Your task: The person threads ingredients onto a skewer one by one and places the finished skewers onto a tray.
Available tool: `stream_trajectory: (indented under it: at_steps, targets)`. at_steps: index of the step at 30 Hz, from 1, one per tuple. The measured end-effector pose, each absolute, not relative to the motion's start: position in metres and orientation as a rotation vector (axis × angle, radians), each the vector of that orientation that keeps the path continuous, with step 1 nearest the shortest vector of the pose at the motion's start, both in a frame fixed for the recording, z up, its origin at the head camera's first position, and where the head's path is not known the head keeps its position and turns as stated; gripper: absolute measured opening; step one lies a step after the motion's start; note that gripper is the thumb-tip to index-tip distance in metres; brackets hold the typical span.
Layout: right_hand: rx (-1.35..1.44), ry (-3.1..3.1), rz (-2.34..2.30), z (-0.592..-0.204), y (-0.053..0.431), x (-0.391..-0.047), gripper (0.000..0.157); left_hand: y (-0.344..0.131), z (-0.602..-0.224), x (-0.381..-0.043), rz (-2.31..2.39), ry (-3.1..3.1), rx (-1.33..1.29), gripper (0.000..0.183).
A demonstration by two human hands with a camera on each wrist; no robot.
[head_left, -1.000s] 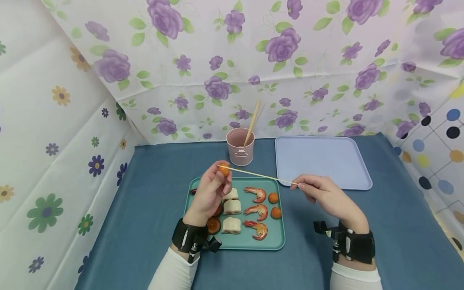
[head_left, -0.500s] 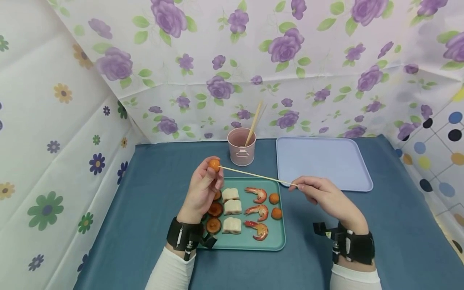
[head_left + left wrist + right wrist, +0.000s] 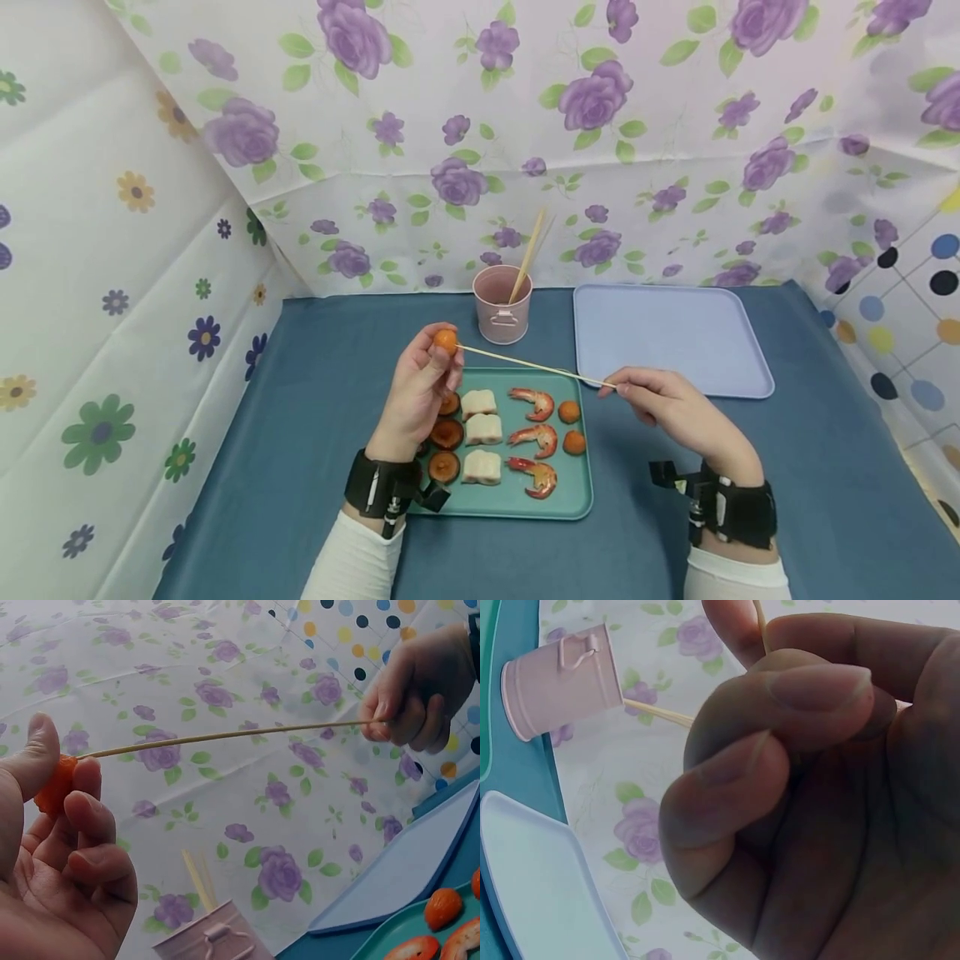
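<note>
A person's left hand (image 3: pixel 418 392) grips a small round orange ball (image 3: pixel 446 342), apparently food, between thumb and fingers. It is held up over the far left corner of a rectangular teal-green tray (image 3: pixel 577 487). The right hand (image 3: pixel 678 412), farther right, pinches the end of a thin, straight, pale wooden stick (image 3: pixel 536 366), its other fingers curled toward the palm.

A second ago the stick's far end lay across the top of the ball; now the left hand has shifted left, and the stick's tip meets the ball's right side. In the last half second almost nothing has moved. This suggests the tip is now lined up for pushing the ball onto the stick; how far it has gone in, if at all, cannot be told.

On the tray, from left to right, are round brown slices (image 3: pixel 444 467) partly hidden by the left arm, three white blocks (image 3: pixel 483 429), three curled red-orange shrimp (image 3: pixel 545 477) and two more orange balls (image 3: pixel 574 442). Beyond it stands a pale pink bucket (image 3: pixel 487 315) with more wooden sticks (image 3: pixel 528 250); at far right lies a flat lavender-blue tray (image 3: pixel 667 333).

No brand, label or writing can be read anywhere.
</note>
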State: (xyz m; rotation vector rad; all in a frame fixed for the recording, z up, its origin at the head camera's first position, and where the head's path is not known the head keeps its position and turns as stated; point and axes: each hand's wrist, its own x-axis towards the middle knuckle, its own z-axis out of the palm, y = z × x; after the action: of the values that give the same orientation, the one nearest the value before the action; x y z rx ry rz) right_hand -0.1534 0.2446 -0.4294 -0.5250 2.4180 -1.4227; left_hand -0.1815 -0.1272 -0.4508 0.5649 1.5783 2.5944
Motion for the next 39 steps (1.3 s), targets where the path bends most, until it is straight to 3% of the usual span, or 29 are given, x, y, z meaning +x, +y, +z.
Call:
stream_trajectory:
  at_steps: [17, 30, 39]
  targets:
    - [-0.562, 2.446, -1.428, -0.435, 0.238, -0.154, 0.028, -0.126, -0.445, -0.176, 2.531, 1.873, 0.494, 0.061]
    - [-0.730, 2.405, -1.395, -0.428, 0.222, -0.149, 0.024, -0.120, -0.444, -0.172, 2.568, 1.842, 0.519, 0.049]
    - [-0.775, 2.583, -1.255, -0.424, 0.205, -0.144, 0.022, -0.123, -0.440, -0.171, 2.610, 1.656, 0.739, 0.023]
